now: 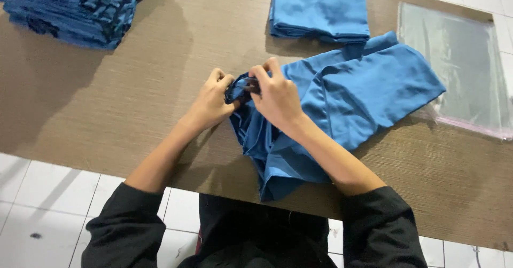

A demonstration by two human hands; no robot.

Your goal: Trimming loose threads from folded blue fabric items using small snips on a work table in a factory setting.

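A loose blue garment (347, 97) lies crumpled across the middle of a brown woven mat (107, 102). My left hand (211, 103) and my right hand (275, 94) both pinch its bunched left end, close together, fingers curled into the fabric. Something dark shows between the fingertips, too small to make out. The garment's lower part hangs toward me over the mat's near edge.
A folded blue stack (319, 9) sits just beyond the garment. A taller pile of folded blue cloth (75, 6) fills the far left corner. A clear plastic bag (459, 65) lies flat at the right. White floor tiles (43, 193) surround the mat.
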